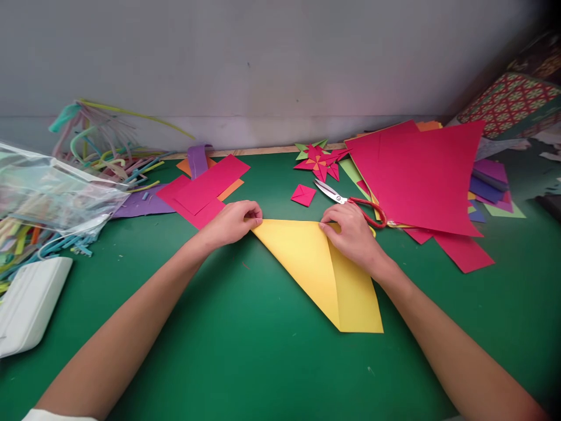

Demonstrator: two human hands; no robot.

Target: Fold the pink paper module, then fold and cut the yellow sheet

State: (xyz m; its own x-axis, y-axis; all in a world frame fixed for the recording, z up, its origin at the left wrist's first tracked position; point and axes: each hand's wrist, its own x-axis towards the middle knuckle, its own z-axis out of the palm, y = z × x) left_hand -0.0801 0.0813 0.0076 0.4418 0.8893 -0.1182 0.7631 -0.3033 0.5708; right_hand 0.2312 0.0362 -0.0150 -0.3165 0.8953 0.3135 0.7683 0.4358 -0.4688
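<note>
A yellow sheet of paper (302, 251) lies on the green table, one corner folded over so that a slanting edge runs down its left side. At its upper left tip, my left hand (236, 222) pinches the paper between thumb and fingers. My right hand (350, 234) grips the upper edge farther right, where the folded flap ends. Just beyond the right hand rest scissors (339, 197) with red handles, partly hidden by that hand. A small folded red paper square (303, 195) sits beyond the sheet, with a red and green paper star (318, 162) behind it.
Large red sheets (421, 175) are stacked at the right, by a patterned box (512, 105). Red strips (214, 184) lie at the back left. Pipe cleaners (109, 155), a clear plastic bag (56, 187) and a white device (35, 304) occupy the left side. A wall stands behind.
</note>
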